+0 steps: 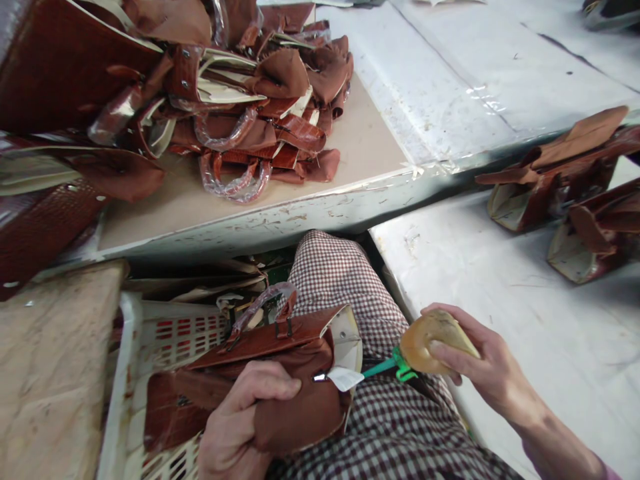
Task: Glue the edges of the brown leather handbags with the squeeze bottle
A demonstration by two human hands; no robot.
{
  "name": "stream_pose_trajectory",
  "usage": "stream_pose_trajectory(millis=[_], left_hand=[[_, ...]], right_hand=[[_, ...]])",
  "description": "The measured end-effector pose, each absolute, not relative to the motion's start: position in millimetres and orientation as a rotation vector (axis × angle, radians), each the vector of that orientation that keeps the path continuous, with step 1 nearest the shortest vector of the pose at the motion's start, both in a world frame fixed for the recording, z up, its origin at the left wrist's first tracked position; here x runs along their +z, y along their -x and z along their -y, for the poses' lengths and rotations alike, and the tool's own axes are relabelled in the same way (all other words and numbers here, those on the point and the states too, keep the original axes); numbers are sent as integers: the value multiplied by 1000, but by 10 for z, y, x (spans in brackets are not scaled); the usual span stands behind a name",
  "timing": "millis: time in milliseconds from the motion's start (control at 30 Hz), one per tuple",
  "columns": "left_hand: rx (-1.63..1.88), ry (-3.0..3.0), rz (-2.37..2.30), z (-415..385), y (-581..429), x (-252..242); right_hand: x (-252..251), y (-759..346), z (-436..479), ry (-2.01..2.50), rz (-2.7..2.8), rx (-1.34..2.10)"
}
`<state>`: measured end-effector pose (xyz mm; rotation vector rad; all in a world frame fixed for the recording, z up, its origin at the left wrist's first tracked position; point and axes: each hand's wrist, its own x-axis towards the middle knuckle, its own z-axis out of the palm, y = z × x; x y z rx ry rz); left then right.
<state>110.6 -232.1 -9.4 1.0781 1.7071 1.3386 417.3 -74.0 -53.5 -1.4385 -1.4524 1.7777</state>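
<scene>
A brown handbag point(300, 340) with a plastic-wrapped handle lies across my lap. My left hand point(240, 417) is closed on its loose brown lining point(295, 417), thumb on top. A small metal piece and a white tag point(345, 378) show at the lining's edge. My right hand point(475, 353) squeezes a yellowish glue bottle point(434, 341), tilted so that its green nozzle point(380, 367) points left. The nozzle tip is at the white tag; whether they touch I cannot tell.
Many brown handbags point(260, 127) are heaped on the table ahead. More bags point(590, 220) stand on the white surface point(480, 267) at right. A white plastic basket point(133, 347) sits left of my checkered lap, beside a worn board point(55, 373).
</scene>
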Motion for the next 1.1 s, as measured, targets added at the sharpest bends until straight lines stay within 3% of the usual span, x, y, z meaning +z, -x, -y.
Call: stream_pose_trajectory(millis=[167,467,700,933,1100], left_hand=[[1258,-1001,-1646,2466,-1006,-215],[1219,-591,-1599,2470,-984,-231],[1302,-1006,-1661,2325,-982,-187],[1350,-1408,-1703,2115,-1031,-72],[1381,-1377,-1760,2081,-1025,-71]], right_hand=[[-525,-4115,759,1438,1374,1860],[-731,-4165,567,1471,1683,1538],[-902,-4215,575,1087,1834,1327],[-1083,-4238,589,969,1720,1415],[-1107,-4201,597,1134,1485,1596]])
